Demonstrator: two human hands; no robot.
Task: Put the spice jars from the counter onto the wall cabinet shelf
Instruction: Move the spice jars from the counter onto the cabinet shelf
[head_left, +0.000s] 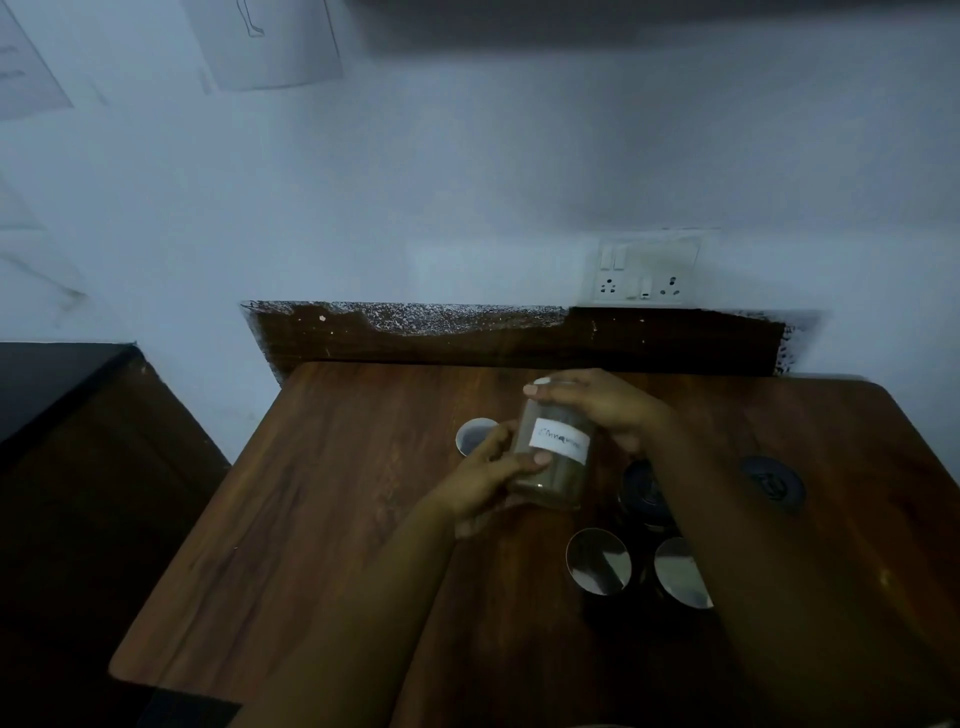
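A glass spice jar (556, 457) with brown powder and a white handwritten label is held tilted above the wooden counter (322, 499). My left hand (488, 478) grips its lower body from the left. My right hand (602, 405) covers its top end. Other spice jars stand on the counter: one with a shiny lid (475, 434) behind my left hand, two with silver lids (597, 561) (678, 571) near the front, and a dark-lidded one (644, 491) partly hidden under my right forearm. The dark underside of the wall cabinet (649, 26) runs along the top edge.
A round black cap (774, 483) sits in the counter at the right. A white socket and switch plate (647, 270) is on the wall behind. Papers (270, 41) hang on the wall at upper left. A lower dark surface (47, 384) lies left of the counter.
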